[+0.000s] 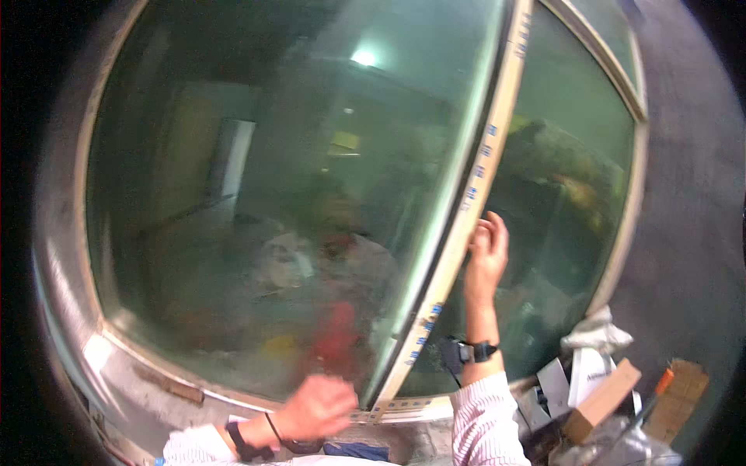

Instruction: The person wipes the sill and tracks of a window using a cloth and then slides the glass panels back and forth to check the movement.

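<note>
nearest the camera is the left hand (317,405), low in the view, w/ a striped sleeve (194,449) and a dark wristband behind it. it is blurred, so i cannot tell if the fingers are apart or together; it sits at the bottom rail (233,394) of the window, just left of the foot of the middle frame bar.

the biggest thing is the left glass pane (256,194), up and to the left of this hand, very wide, w/ dim reflections in it. next is the right glass pane (567,194), smaller, to the right of the raised hand.

between the panes runs the middle frame bar (474,186), pale, w/ small blue marks along it. its long axis goes from the lower left, beside the left hand, up to the upper right. the right hand (486,252) is raised on the bar's right edge about halfway up, fingers loosely curled and close together, touching the bar but not clearly clamped on it. so the right hand is nearer to the bar's middle, the left hand nearer to its foot.

below and right of the right hand, past the watch (475,352), lie a wooden block (602,400) and white bags (594,335).
</note>
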Available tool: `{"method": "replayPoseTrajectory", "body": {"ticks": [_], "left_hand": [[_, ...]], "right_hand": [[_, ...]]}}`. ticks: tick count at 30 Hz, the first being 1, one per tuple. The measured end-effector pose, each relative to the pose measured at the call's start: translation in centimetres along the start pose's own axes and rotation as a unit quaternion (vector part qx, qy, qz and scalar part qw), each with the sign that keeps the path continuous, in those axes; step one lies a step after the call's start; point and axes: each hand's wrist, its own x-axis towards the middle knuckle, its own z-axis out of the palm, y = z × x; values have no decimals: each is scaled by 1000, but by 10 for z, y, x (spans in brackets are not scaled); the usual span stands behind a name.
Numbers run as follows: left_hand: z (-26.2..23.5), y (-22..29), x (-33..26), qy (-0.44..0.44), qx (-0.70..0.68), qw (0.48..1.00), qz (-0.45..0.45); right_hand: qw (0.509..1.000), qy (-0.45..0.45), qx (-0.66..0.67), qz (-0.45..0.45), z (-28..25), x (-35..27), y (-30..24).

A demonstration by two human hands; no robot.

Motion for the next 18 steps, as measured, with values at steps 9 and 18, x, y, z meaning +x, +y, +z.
{"method": "replayPoseTrajectory", "body": {"ticks": [9, 18], "left_hand": [[-186, -102, -15, 375, 474, 775, -185], [-216, -189, -98, 401, 462, 711, -347]], "right_hand": [[988, -38, 99, -115, 8, -19, 12], [987, -46, 129, -82, 15, -23, 2]]}}
